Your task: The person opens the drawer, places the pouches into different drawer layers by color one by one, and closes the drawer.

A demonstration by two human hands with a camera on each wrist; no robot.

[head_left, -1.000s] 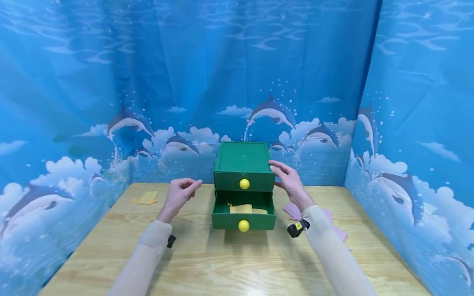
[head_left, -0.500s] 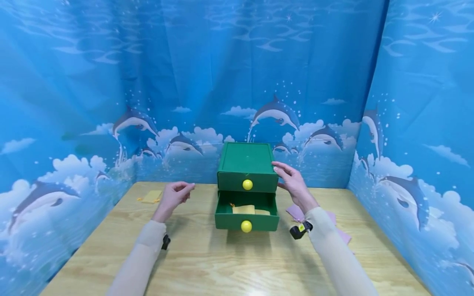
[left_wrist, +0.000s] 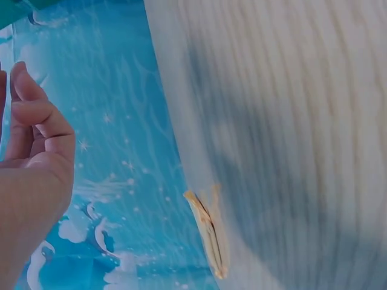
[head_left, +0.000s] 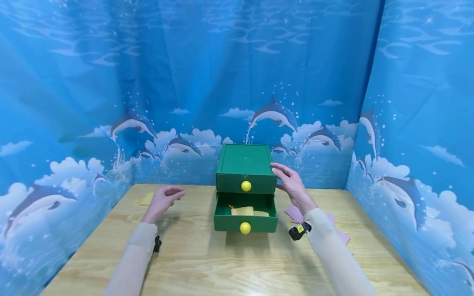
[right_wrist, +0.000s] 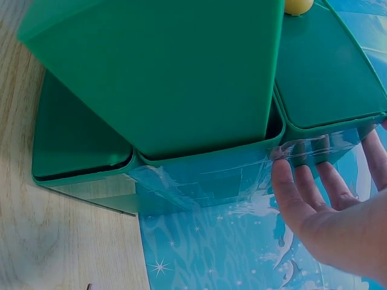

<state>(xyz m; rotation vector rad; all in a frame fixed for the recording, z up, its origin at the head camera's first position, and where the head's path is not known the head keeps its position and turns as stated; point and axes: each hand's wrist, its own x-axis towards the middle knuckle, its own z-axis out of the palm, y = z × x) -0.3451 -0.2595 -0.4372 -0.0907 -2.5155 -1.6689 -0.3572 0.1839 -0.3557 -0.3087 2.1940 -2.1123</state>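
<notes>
A green drawer cabinet stands at the middle of the table. Beneath its top drawer a lower drawer is pulled out, with a yellow cloth pouch inside. My right hand rests its fingertips against the cabinet's right side; the right wrist view shows those fingers spread along clear tape there. Left of the cabinet, my left hand hovers over the table, fingers loosely bent and holding nothing. Just beyond it lies another yellow pouch, partly covered by the hand in the head view.
Pink pouches lie right of the cabinet, partly behind my right forearm. Round yellow knobs stick out from the drawer fronts. A blue dolphin-print curtain hangs behind and beside the wooden table.
My left hand has moved left, away from the cabinet and towards the yellow pouch on the table. The right hand stays at the cabinet's side, and the drawer stays pulled out.
</notes>
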